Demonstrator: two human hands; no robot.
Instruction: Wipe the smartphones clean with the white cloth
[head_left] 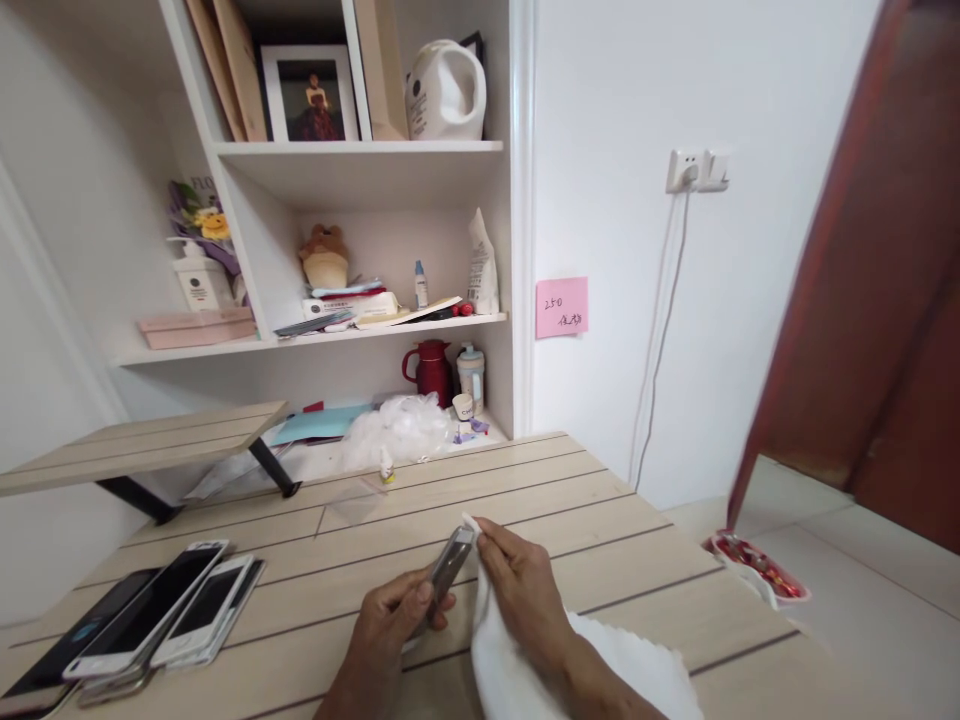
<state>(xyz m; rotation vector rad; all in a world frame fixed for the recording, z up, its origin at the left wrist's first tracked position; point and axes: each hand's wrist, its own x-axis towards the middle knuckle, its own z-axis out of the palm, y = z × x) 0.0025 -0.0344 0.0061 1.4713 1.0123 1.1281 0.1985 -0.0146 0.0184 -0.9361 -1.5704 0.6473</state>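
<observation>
My left hand [401, 615] is closed around a mobile phone [450, 562], held tilted above the slatted wooden table [622, 560]. The phone's narrow edge and top end face up toward me. Bunched in the fingers of my right hand [521, 575] is a white cloth [600, 660], with one corner of it against the top end of the phone. The rest of the cloth hangs down and spreads over the table under my right forearm. To the left lie several phones in overlapping stacks, among them a white phone [206, 605] and a larger white-framed phone [154, 605] with a dark screen.
A raised wooden stand [142, 440] with black legs occupies the table's left rear. Near the back edge are a small plastic bag [356, 503] and a little bottle [387, 467]. Shelves behind hold a red jug [433, 372] and crumpled clear plastic [397, 428].
</observation>
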